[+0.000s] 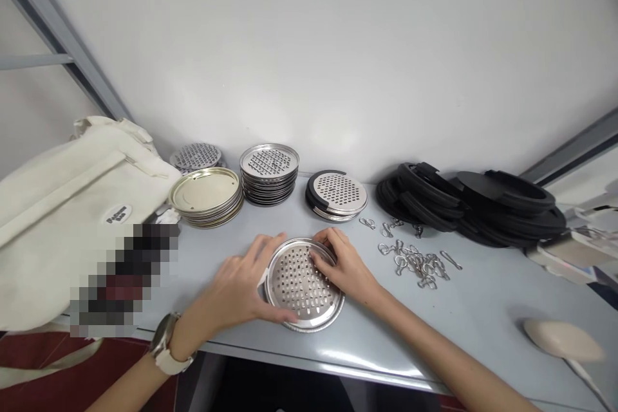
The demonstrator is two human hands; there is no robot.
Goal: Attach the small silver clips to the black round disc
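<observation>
A round metal grater disc (pixel 305 293), full of raised holes, lies near the table's front edge. My left hand (pixel 241 286) grips its left rim, with the thumb along the lower edge and the fingers at the upper left. On the upper right side, my right hand (pixel 345 264) holds the rim, its thumb resting on the perforated face. A sliver of something white shows between my left hand and the disc; I cannot make out what it is. Behind stand a stack of grater discs (pixel 269 164) and a pile of discs with a black partial rim (pixel 338 192).
Gold-coloured lids (pixel 206 193) are stacked at the left, beside a cream bag (pixel 87 199). Small metal clips (pixel 418 262) lie scattered right of centre. Black curved rings (pixel 502 206) are piled at the back right. A pale computer mouse-like object (pixel 562 339) sits at the right front.
</observation>
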